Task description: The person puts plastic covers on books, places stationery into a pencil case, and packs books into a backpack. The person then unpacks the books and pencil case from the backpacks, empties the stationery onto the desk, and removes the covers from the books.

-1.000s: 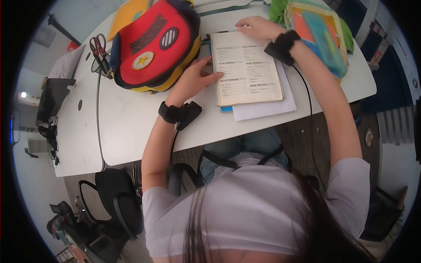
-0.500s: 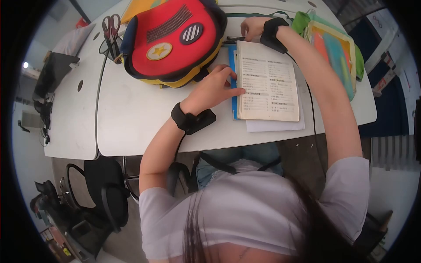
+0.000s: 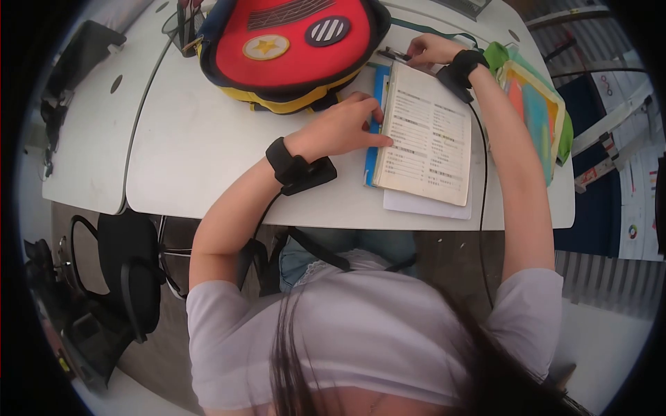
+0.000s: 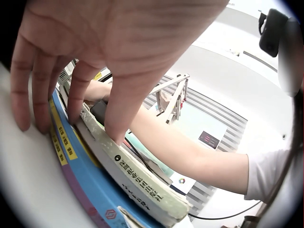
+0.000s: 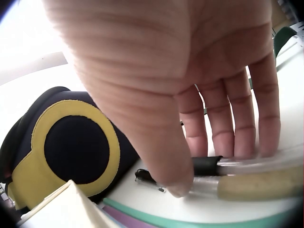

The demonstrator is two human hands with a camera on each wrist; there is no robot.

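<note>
An open printed book lies on top of a blue book and some white paper. At its left edge, my left hand grips the spine, thumb on the page and fingers down the side. The left wrist view has the thumb over the upper book and the index finger against its spine. Beyond the book's top edge, my right hand is at some pens lying on the table. In the right wrist view its thumb and fingers pinch a tan-barrelled pen and a black-gripped clear pen.
A red schoolbag with yellow trim stands left of the books. Behind it is a mesh pencil cup. A yellow-edged pouch lies beyond the right forearm. A dark green strap runs along the back.
My right hand has come down from above the book's top edge onto the pens. My left hand stays at the book's left edge. The head view has shifted.
</note>
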